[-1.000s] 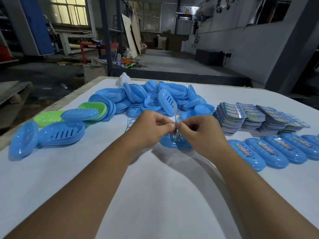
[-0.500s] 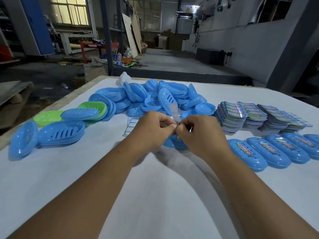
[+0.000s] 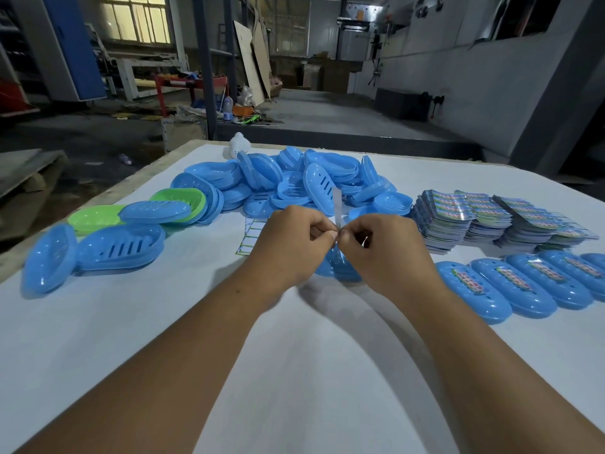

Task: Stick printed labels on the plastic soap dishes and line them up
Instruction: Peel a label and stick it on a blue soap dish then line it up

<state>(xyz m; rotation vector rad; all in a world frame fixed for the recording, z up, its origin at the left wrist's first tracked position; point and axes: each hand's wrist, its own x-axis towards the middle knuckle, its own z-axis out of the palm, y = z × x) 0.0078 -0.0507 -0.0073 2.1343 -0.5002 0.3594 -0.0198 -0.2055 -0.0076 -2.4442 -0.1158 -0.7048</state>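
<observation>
The two hands have risen a little off the worktop [image 3: 131, 339] since a moment ago: left hand [image 3: 288, 247] and right hand [image 3: 389, 253] pinch a label strip [image 3: 337, 208] between curled fingers [image 3: 322, 235], apparently peeling its backing above a blue soap dish [image 3: 337, 270]. I judge sticking comes next. Labelled dishes [image 3: 474, 290] line up to the right, near the label stacks [image 3: 458, 221]; the unlabelled dish pile [image 3: 294, 185] lies beyond, and nothing blocks the row.
</observation>
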